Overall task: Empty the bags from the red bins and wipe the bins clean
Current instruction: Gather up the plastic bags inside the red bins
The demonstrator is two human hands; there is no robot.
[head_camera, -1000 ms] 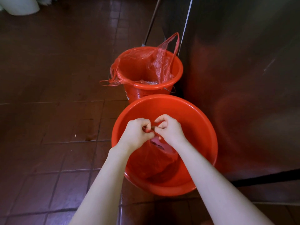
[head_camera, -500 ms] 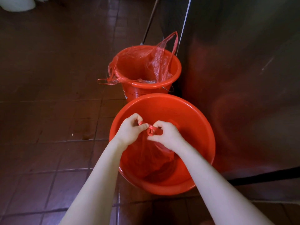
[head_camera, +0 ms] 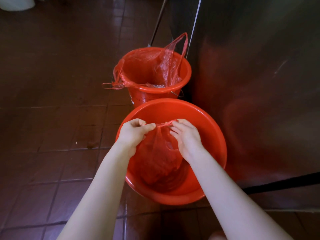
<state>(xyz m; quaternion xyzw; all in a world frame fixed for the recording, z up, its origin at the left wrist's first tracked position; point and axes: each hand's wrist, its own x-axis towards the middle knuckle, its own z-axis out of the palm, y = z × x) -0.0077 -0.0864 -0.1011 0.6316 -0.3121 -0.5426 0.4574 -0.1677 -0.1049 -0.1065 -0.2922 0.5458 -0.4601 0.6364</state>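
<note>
Two red bins stand on the floor. The near bin [head_camera: 214,135] is wide and holds a red plastic bag [head_camera: 155,160] gathered at its top. My left hand [head_camera: 133,134] pinches one bag handle and my right hand [head_camera: 186,135] pinches the other; the twisted handles stretch between them above the bin. The far bin [head_camera: 173,89] is a taller bucket lined with another red bag [head_camera: 166,66], one handle sticking up and one draped over the left rim.
A stainless steel cabinet [head_camera: 259,84] stands close on the right of both bins. A thin pole [head_camera: 158,21] leans behind the far bin. Dark brown floor tiles [head_camera: 52,101] spread to the left. A white object [head_camera: 15,3] sits at the top left corner.
My hands have moved apart, pulling the bag's handles taut between them. The bag's top has drawn tighter.
</note>
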